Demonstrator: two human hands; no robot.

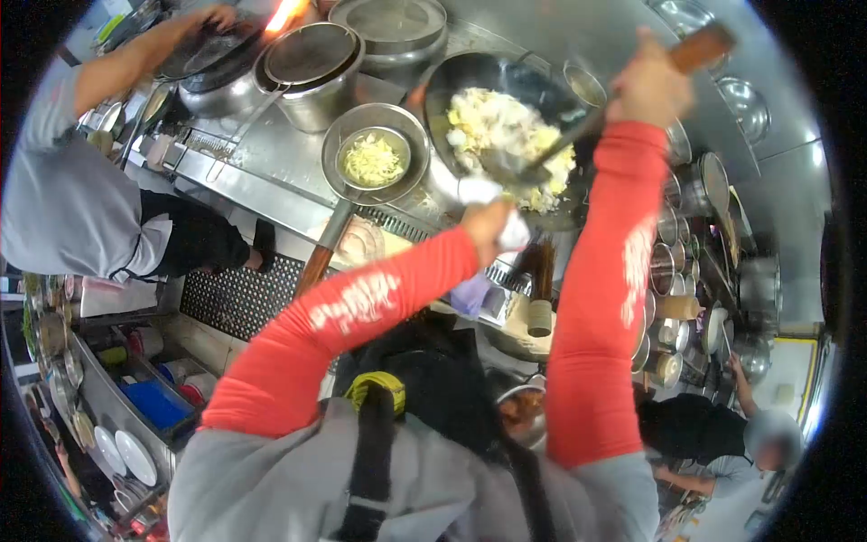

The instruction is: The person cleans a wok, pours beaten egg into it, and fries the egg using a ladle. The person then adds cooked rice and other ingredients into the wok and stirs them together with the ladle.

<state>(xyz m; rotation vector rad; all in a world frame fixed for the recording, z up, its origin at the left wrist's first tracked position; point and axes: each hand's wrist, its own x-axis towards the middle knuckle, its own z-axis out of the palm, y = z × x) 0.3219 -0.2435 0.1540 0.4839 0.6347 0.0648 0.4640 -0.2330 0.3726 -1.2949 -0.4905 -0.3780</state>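
Food (492, 126) in wok (453, 79), 1 o'clock in view; stirring judged in hand. Right hand (650, 86) closed round ladle (571, 137); left hand (486, 226), wok's 7 o'clock, closed on cloth (515, 233). Next stir likely calls for bracing wok.

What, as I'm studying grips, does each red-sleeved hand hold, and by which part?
The right hand grips a utensil by its wooden handle; the left hand clutches a bunched white cloth, perhaps gripping the wok too.
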